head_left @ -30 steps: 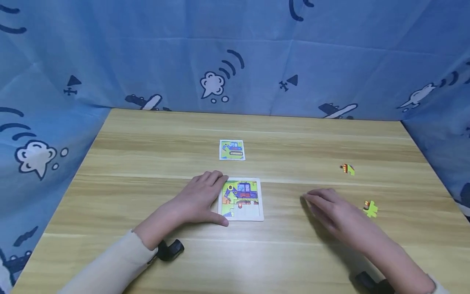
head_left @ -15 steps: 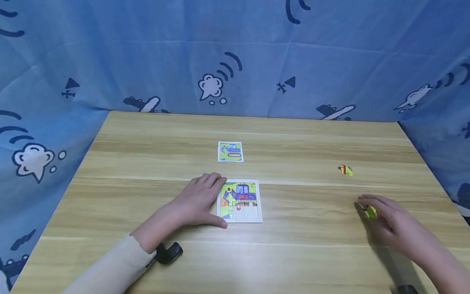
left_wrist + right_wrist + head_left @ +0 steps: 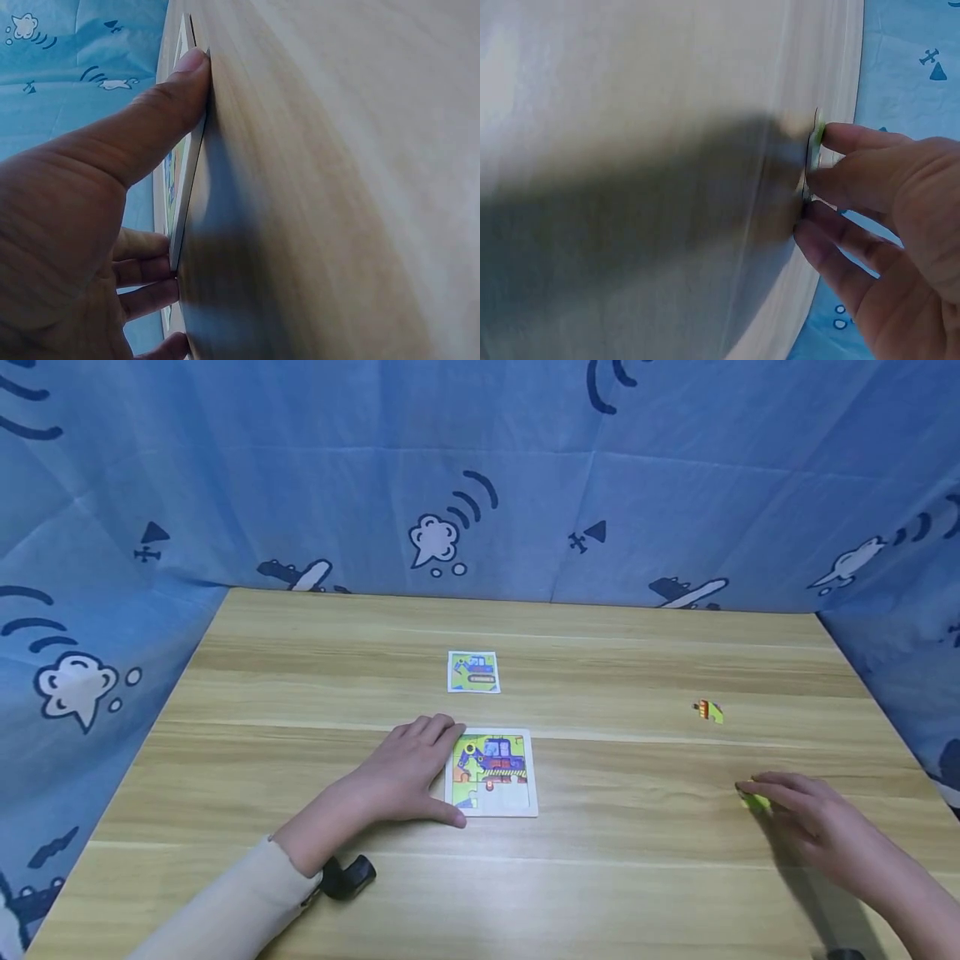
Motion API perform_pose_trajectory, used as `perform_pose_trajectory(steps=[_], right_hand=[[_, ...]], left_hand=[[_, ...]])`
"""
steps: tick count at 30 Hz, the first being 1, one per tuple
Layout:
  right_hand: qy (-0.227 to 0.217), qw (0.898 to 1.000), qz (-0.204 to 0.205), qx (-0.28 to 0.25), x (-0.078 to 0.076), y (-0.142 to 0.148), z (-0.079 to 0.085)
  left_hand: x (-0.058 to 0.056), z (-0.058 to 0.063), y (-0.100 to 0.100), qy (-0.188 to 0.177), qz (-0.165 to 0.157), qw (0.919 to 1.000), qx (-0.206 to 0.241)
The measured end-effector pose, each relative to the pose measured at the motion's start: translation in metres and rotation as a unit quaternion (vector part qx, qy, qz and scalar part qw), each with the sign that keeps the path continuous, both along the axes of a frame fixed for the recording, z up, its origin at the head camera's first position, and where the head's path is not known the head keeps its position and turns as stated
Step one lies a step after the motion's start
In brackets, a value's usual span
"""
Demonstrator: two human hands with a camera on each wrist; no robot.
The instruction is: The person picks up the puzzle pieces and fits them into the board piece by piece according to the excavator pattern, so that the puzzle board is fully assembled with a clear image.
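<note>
A square jigsaw puzzle tray with a white border lies mid-table, showing a partly assembled digger picture. Bare white shows at its lower right. My left hand holds the tray's left side, thumb at the front edge and fingers by the far left corner. In the left wrist view the thumb lies along the tray's edge. Far to the right, my right hand pinches a yellow-green puzzle piece, mostly hidden under the fingers. The right wrist view shows fingertips at that piece's edges, close against the table.
Another puzzle piece, red and yellow-green, lies farther back on the right. Behind the tray rests a small picture card of a digger. Blue printed cloth rises along the back and sides of the wooden table.
My right hand has moved right from beside the tray to the nearer loose puzzle piece, its fingers now covering most of it. The left hand stays at the tray.
</note>
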State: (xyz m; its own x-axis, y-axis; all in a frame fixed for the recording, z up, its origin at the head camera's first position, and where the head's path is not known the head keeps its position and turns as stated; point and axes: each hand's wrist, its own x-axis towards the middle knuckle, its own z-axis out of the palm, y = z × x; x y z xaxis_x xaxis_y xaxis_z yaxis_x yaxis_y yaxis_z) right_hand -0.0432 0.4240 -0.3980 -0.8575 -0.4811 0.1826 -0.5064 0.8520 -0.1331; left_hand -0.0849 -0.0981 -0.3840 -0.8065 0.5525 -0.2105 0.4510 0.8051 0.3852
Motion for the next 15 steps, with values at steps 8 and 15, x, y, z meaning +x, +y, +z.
perform_pose_trajectory(steps=[8, 15], right_hand=[[-0.003, 1.000, -0.012, -0.026, 0.0002, -0.0020, -0.0016], [0.018, 0.999, -0.031, -0.027, -0.0037, -0.0066, -0.0035]], left_hand=[[-0.0002, -0.0010, 0.0014, 0.001, -0.004, 1.0000, 0.001], [0.0007, -0.0004, -0.0005, 0.001, 0.004, 1.0000, 0.001]])
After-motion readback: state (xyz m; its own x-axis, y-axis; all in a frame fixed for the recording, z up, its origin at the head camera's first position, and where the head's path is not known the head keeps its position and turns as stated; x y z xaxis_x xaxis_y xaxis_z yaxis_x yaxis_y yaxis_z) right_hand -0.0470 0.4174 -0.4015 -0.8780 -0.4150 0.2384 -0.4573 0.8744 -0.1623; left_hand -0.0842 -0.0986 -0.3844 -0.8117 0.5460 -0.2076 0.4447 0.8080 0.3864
